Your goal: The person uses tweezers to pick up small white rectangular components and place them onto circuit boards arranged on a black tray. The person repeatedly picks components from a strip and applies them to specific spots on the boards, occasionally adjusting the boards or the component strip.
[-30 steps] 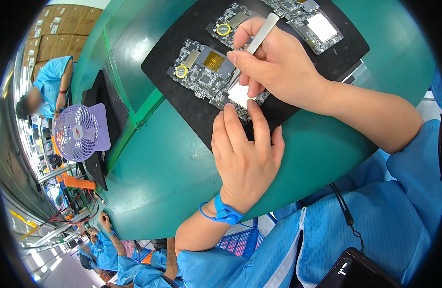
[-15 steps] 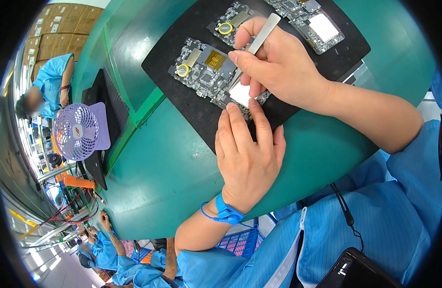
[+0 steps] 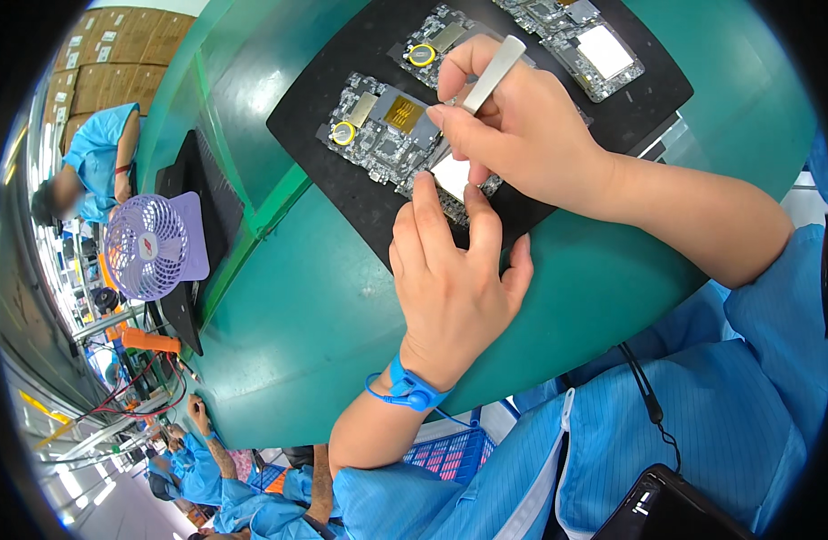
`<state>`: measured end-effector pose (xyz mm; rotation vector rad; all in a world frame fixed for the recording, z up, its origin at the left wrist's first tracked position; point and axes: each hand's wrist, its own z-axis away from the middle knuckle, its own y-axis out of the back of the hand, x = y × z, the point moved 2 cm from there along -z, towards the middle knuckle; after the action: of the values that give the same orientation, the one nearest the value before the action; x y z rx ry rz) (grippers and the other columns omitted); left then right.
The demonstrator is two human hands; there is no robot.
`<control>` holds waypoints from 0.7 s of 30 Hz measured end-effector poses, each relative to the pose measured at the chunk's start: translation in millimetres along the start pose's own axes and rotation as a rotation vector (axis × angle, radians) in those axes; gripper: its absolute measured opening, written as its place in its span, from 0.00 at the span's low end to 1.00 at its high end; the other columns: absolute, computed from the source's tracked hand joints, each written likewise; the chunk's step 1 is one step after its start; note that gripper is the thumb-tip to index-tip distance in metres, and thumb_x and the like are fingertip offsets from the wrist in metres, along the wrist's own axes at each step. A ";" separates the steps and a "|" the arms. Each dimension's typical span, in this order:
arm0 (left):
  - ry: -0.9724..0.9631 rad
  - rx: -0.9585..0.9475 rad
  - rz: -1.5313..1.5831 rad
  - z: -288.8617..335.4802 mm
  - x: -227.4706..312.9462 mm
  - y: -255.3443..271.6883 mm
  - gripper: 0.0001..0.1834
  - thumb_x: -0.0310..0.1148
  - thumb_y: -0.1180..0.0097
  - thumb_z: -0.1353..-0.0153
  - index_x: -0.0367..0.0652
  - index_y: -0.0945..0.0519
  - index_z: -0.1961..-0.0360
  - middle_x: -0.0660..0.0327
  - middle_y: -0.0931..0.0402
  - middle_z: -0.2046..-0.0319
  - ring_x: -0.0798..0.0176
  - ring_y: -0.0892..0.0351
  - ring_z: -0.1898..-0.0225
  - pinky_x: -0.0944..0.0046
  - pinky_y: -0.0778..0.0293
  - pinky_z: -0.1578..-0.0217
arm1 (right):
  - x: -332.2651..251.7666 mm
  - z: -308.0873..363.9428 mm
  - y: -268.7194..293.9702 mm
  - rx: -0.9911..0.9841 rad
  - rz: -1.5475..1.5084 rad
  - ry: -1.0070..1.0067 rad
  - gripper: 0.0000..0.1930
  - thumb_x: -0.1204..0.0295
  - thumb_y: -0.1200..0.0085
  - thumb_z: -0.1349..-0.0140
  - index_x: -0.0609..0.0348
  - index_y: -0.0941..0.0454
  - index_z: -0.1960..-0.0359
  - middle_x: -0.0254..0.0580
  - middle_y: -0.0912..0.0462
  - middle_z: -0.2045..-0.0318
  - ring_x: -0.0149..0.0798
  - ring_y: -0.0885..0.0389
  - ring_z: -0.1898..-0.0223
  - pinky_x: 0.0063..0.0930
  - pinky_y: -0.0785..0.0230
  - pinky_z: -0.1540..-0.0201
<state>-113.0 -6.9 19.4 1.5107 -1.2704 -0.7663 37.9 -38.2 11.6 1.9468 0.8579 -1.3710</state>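
Right hand (image 3: 541, 135), grip pinched firmly on slim silver metal tweezers (image 3: 495, 74), works over grey component-packed circuit board (image 3: 389, 148) on black mat (image 3: 297, 117), green worktop (image 3: 324, 315). Left hand (image 3: 450, 279), grip loosely spread, holds nothing, fingertips at board's edge. Fine tweezer work seems underway; next move likely calls for steady tips.

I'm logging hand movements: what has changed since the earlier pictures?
The left hand has shifted slightly left, its index fingertip reaching farther up the board. The right hand still holds the tweezers, whose top end dipped slightly. Nothing was visibly released. Board and mat stayed put.
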 end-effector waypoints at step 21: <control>-0.039 0.023 0.109 -3.7 -13.2 1.1 0.29 0.38 0.34 0.53 0.32 0.24 0.52 0.36 0.35 0.46 0.40 0.32 0.52 0.48 0.32 0.53 | 2.0 1.8 7.1 0.084 0.017 0.179 0.08 0.70 0.44 0.41 0.57 0.28 0.64 0.33 0.22 0.80 0.26 0.20 0.79 0.22 0.33 0.78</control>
<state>-113.3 6.8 20.0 1.4377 -1.3831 -0.7157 42.9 -43.6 9.9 2.1621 0.8759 -1.2550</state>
